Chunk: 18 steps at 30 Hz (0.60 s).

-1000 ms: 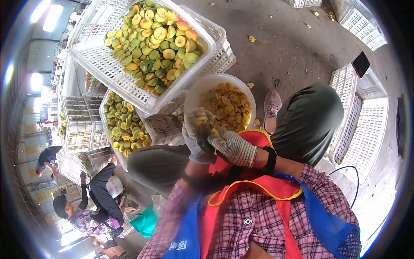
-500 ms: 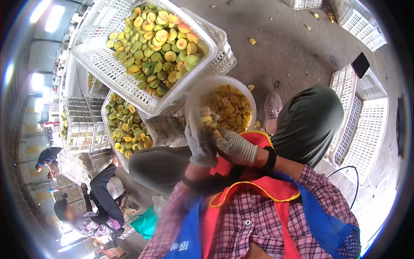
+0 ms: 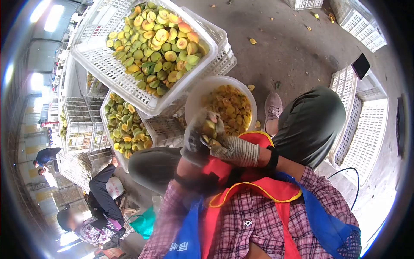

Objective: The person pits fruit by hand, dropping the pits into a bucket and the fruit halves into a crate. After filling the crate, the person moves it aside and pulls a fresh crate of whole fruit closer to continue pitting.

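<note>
My left hand [image 3: 199,136], in a dark grey glove, is closed round a yellow-green peach piece [image 3: 210,128] and is slightly blurred. Against it, my right hand [image 3: 237,150] in a whitish knit glove closes on a small metal tool [image 3: 205,140] with a curved shiny end that touches or nearly touches the fruit. The tool's handle is hidden in the glove. Both hands are over the near rim of a white bucket [image 3: 253,97], which holds many orange-yellow fruit pieces [image 3: 233,108].
A white crate [image 3: 92,58] of halved peaches [image 3: 159,47] stands on other crates at upper left. Below it is another crate of peach halves [image 3: 125,123]. Stacked crates [image 3: 368,129] with a dark flat device [image 3: 361,65] are at right. Two other people are at far left.
My left hand has turned and drawn slightly nearer my body, bringing the peach piece against my right hand. The metal tool's curved end now shows. The bucket has stayed in place.
</note>
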Motion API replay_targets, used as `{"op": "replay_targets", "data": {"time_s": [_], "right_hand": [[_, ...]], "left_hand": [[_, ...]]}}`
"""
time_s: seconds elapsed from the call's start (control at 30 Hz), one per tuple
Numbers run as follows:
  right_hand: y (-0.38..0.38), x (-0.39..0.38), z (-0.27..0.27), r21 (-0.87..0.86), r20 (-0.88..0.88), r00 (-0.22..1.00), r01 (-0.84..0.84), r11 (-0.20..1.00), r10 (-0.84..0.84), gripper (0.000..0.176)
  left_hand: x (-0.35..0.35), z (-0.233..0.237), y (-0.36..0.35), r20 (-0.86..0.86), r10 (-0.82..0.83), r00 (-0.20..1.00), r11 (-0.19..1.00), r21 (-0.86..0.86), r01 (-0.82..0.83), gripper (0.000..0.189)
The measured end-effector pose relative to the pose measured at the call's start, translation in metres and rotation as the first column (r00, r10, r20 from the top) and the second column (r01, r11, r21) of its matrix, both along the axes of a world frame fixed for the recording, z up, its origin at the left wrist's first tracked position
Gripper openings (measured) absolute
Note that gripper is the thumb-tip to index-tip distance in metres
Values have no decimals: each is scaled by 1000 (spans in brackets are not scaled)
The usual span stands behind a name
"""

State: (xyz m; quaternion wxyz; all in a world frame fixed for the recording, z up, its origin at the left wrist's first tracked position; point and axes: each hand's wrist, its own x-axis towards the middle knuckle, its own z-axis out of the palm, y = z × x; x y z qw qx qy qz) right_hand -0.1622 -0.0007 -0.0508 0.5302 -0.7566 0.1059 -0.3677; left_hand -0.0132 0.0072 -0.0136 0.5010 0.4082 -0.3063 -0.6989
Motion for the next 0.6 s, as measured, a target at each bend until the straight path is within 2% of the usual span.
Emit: {"op": "replay_targets", "data": {"time_s": [0.03, 0.07, 0.1, 0.13, 0.17, 0.2, 0.27, 0.3, 0.33, 0.37, 0.4, 0.43, 0.47, 0.53, 0.57, 0.6], "right_hand": [[-2, -5, 17, 526, -59, 987, -96, 845, 149, 33], [-5, -9, 25, 528, -58, 987, -97, 843, 149, 33], [-13, -16, 31, 386, -328, 935, 3, 922, 134, 38], [-19, -20, 33, 216, -570, 818, 62, 975, 74, 43], [-26, -22, 33, 137, -743, 665, 43, 990, 74, 49], [-28, -24, 28, 134, -743, 666, 38, 990, 75, 49], [-27, -25, 11, 0, -745, 664, 98, 995, -66, 47], [-22, -20, 8, 7, -743, 667, 95, 995, -59, 47], [-17, -15, 6, 43, -584, 806, 143, 989, -92, 46], [-14, -10, 6, 86, -402, 905, 187, 979, -137, 45], [-15, -8, 9, 88, -405, 904, 192, 978, -141, 45], [-15, -6, 15, 318, -396, 917, 192, 928, -54, 45], [-15, -5, 20, 530, -365, 931, 183, 828, 28, 44], [-16, -7, 27, 539, -365, 931, 198, 818, 15, 43], [-16, -8, 29, 547, -364, 931, 209, 810, 6, 43], [-15, -8, 29, 548, -364, 931, 211, 810, 4, 43]], "left_hand": [[-4, -6, -3, -260, 110, 960, 993, 60, -97, 38], [-5, -12, -5, -493, 220, 842, 975, 141, -173, 40], [0, -14, -6, -417, 309, 855, 950, 182, -255, 45], [4, -16, -6, -418, 307, 855, 950, 182, -253, 45], [8, -17, -5, -208, 474, 856, 879, 163, -447, 47], [9, -13, -7, 4, 622, 783, 779, 97, -619, 49], [8, -2, -6, 58, 662, 747, 746, 53, -664, 45], [8, -3, -4, 173, 654, 736, 752, -43, -658, 41], [6, -3, -4, 282, 644, 711, 761, -135, -635, 37], [3, -1, -2, 284, 641, 713, 763, -132, -633, 37], [-4, 7, -1, 230, 600, 767, 794, -47, -607, 34], [-10, 11, 0, 171, 557, 812, 820, 39, -571, 31], [-13, 7, 1, 171, 554, 815, 822, 42, -568, 31], [-21, 3, -2, 54, 478, 877, 876, -107, -471, 32], [-25, 4, -4, -80, 520, 850, 853, 7, -522, 33], [-28, 5, -6, -80, 518, 851, 854, 7, -520, 33]]}}
